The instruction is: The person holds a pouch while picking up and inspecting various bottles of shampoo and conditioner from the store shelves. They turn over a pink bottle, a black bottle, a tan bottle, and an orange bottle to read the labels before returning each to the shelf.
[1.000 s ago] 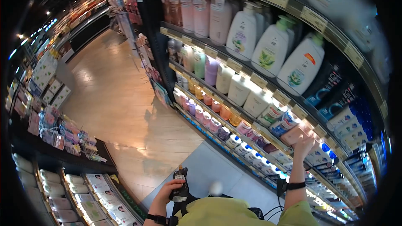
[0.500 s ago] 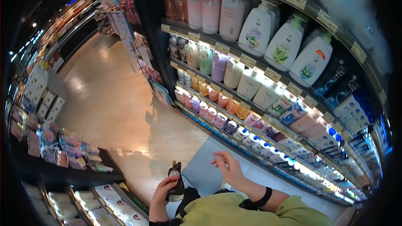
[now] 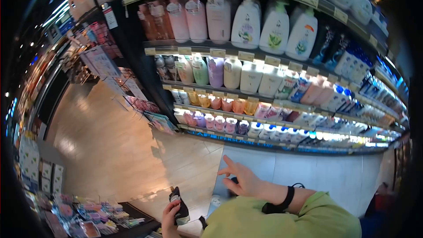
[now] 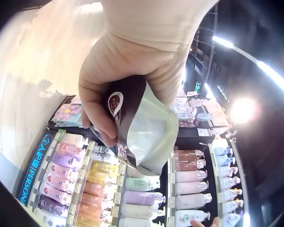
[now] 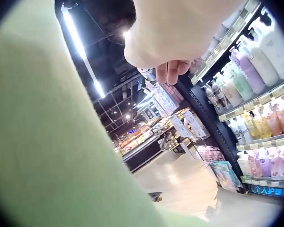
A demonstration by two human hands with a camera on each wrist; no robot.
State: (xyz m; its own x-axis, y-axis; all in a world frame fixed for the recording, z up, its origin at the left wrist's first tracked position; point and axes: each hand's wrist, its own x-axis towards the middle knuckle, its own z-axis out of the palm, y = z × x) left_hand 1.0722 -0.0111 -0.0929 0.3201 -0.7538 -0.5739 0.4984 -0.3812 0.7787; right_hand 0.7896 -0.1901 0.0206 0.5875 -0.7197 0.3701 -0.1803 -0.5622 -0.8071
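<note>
Right hand (image 3: 242, 180), at the shelf (image 3: 291, 104) a second ago, has drawn back before the shirt (image 3: 282, 218).
Left hand (image 3: 170, 214) grips the dark pouch (image 3: 182, 213), fingers curled round it; the pouch is left of the right hand, lower in the head view and well apart. The right hand's fingers are loosely extended.

Shows as a dark spouted pouch (image 3: 181, 213), held tilted, tip up, in the left grip (image 3: 169, 217), bottom left of centre in the head frame; presents a pale base mid-frame in the left-wrist view.
</note>
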